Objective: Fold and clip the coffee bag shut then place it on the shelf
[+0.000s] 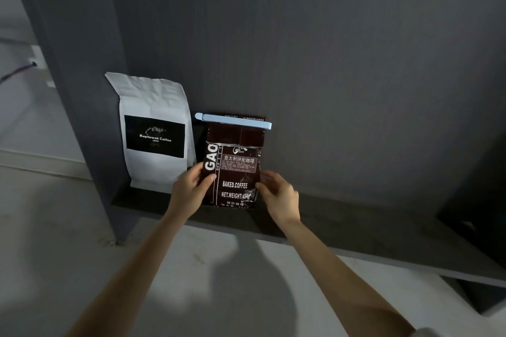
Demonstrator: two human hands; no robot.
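A dark brown coffee bag [236,172] with white lettering stands upright on the dark grey shelf [356,224]. Its top is folded over, and a pale blue clip [232,120] is clamped across the fold. My left hand [191,189] grips the bag's lower left edge, thumb on the front. My right hand [278,194] touches the lower right edge with fingers slightly spread around the side.
A white coffee bag with a black label [154,134] stands just left of the brown one, nearly touching it. The shelf's upright side panel [82,90] is at the left, its back wall [356,76] behind. Bare shelf surface stretches to the right. A pale floor lies below.
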